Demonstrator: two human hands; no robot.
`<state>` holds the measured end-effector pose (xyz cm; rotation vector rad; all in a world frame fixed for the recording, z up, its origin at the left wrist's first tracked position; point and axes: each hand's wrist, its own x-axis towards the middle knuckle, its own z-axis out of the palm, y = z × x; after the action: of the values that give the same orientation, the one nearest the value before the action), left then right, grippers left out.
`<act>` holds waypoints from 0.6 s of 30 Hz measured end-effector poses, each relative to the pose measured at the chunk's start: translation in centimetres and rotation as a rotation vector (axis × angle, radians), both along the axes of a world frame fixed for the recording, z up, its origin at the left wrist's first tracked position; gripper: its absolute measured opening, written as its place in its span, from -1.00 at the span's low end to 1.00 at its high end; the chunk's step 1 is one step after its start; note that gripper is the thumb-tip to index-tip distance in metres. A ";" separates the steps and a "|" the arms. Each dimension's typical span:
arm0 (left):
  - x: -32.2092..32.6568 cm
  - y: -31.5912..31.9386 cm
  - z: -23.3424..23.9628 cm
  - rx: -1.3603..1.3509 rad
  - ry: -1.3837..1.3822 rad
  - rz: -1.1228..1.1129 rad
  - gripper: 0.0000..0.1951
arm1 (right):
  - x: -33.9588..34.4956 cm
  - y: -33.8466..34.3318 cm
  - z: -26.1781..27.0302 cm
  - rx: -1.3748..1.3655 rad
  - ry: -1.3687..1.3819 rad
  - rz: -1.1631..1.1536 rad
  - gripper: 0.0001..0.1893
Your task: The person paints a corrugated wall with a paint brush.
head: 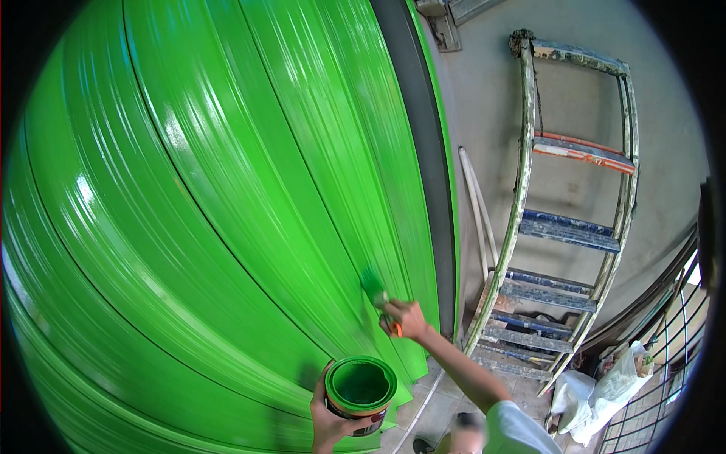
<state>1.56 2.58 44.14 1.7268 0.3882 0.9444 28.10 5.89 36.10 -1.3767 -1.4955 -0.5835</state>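
In front of me stands a corrugated metal shutter or panel [238,187] covered in glossy green paint. My right hand [404,319] grips a paintbrush [373,285] by its handle, part of which shows orange. Its green-coated bristles rest against the lower right part of the panel, slightly blurred. Low in the view, my left hand [332,423] is wrapped around an open paint can [361,383]. Green paint coats the can's rim and inner wall. The can is held upright close to the panel's lower edge.
A paint-spattered ladder [526,170] leans against the grey wall [578,91] at the right. Two white poles [477,210] lean beside it. A dark grey frame strip [422,108] borders the panel. White sacks [615,391] and a metal grille [652,406] stand on the tiled floor's right side.
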 end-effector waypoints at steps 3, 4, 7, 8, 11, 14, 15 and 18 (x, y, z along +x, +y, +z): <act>0.4 0.0 0.4 0.013 -0.046 -0.022 0.09 | 0.4 -2.3 -1.0 -0.197 0.123 0.054 -0.83; 0.6 -0.1 0.6 0.005 -0.058 -0.029 0.09 | 0.5 -2.9 0.6 -0.203 0.109 0.048 -0.83; 1.4 0.5 0.3 0.090 -0.101 -0.019 0.09 | 1.2 -6.3 8.2 -0.039 0.513 0.180 -0.89; 1.8 0.1 0.5 -0.026 -0.131 -0.072 0.12 | 1.9 -7.5 10.0 -0.004 0.669 0.256 -0.87; 1.8 1.0 2.0 0.285 -0.077 0.113 0.09 | -0.6 -12.1 19.7 0.122 0.914 0.404 -0.74; 3.6 0.8 5.8 0.607 -0.085 0.210 0.02 | -3.1 -16.2 24.9 0.130 0.720 0.428 -0.71; 4.0 0.9 6.9 0.596 -0.092 0.224 0.02 | -3.8 -17.1 25.9 0.092 0.564 0.379 -0.70; 5.3 1.3 9.5 0.911 -0.185 0.245 -0.07 | -4.3 -18.5 26.9 0.087 0.265 0.353 -0.77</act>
<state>6.88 3.90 53.66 2.4004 0.0250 1.6048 23.80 -12.58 63.00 -1.0439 -1.4330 -0.2302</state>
